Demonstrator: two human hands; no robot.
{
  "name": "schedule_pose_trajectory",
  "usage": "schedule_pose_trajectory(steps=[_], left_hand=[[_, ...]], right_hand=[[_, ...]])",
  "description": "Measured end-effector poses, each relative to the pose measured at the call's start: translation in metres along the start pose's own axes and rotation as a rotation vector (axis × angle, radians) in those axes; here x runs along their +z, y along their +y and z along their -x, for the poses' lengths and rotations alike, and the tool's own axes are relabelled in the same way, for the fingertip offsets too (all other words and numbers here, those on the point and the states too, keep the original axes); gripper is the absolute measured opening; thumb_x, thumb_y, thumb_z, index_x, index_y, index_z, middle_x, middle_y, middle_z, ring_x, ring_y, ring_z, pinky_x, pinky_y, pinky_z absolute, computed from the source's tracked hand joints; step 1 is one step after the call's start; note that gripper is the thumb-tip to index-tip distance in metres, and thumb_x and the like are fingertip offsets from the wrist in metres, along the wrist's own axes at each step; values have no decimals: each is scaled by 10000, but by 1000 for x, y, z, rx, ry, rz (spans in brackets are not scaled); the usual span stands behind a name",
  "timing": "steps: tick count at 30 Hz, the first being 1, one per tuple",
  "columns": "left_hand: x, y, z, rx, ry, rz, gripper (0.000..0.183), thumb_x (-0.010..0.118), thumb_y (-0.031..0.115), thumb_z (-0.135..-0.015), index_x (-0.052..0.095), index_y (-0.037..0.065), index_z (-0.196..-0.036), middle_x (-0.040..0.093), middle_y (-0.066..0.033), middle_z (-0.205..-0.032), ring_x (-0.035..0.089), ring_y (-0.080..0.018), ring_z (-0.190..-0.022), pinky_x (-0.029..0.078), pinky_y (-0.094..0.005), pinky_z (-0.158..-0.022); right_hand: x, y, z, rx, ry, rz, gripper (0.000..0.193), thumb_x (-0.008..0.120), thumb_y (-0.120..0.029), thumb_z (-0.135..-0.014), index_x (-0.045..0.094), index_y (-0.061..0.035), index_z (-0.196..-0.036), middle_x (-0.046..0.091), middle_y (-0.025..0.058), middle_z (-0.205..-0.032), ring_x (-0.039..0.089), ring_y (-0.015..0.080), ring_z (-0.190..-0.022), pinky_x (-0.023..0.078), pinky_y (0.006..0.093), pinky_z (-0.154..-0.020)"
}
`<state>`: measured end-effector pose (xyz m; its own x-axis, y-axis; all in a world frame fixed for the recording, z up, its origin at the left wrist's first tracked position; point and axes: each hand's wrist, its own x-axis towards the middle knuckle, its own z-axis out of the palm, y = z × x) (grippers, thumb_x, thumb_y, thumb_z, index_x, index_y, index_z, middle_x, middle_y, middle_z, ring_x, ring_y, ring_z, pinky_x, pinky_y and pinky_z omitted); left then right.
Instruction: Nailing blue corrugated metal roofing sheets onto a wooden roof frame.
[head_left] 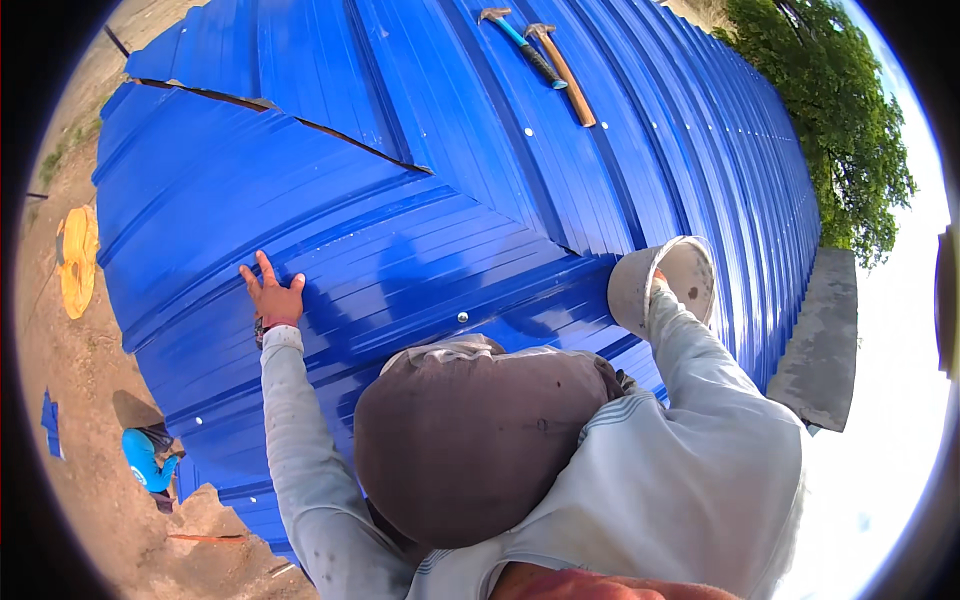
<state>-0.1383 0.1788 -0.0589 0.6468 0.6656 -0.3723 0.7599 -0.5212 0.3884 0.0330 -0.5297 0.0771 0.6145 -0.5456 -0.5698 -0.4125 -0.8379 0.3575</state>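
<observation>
While the blue corrugated metal roof (pixel 420 240) fills most of the view, its sheets overlapping along ragged seams, the person leans onto it in a pale long-sleeved shirt. Bare brown ground (pixel 80 440) lies below at the left, where another person in a turquoise top (pixel 145 462) crouches. A white bucket (pixel 662 285) sits tilted on the roof, the right hand (pixel 660 277) inside it; whether those fingers are closed cannot be told. Left hand (pixel 272 295) lies flat on the sheeting, fingers spread, holding nothing. Two hammers (pixel 545 55) rest higher up, side by side.
</observation>
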Motion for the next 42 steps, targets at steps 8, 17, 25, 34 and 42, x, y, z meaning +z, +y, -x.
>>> schedule_pose_trajectory(steps=[8,17,25,34,42], left_hand=[[-1,4,2,1,-2,-42,1029,765,399,-809,100,276,-1585,0,-230,-1625,201,-473,-1450,324,-554,-1128],[-9,8,6,-15,-22,-28,1035,771,390,-805,103,264,-1585,-1,-254,-1617,203,-488,-1445,312,-524,-1147],[3,-1,-6,21,2,-14,997,754,351,-830,112,244,-1586,-13,-275,-1612,132,-429,-1487,243,-446,-1193],[2,-5,-8,48,-17,-47,978,733,355,-857,94,237,-1588,-41,-283,-1608,62,-414,-1501,227,-435,-1197],[4,-8,-10,61,-31,-51,984,734,376,-853,93,237,-1587,-34,-289,-1605,81,-430,-1494,237,-437,-1193]], right_hand=[[-12,-19,2,-44,-16,181,394,684,-184,-879,624,-131,-1265,701,74,-961,698,191,-775,586,351,-625],[-32,-25,5,-134,-43,299,382,693,-195,-883,638,-129,-1255,702,66,-905,693,176,-708,576,330,-601],[-96,22,14,-103,-537,-456,142,628,-168,-965,685,-93,-1071,707,22,-852,624,134,-608,493,293,-502],[-114,32,22,-86,-668,-532,167,724,-170,-904,659,-96,-1039,665,12,-808,500,84,-548,476,298,-528],[-117,27,24,-79,-625,-343,169,761,-202,-876,669,-85,-956,668,11,-789,537,93,-564,478,304,-517]])
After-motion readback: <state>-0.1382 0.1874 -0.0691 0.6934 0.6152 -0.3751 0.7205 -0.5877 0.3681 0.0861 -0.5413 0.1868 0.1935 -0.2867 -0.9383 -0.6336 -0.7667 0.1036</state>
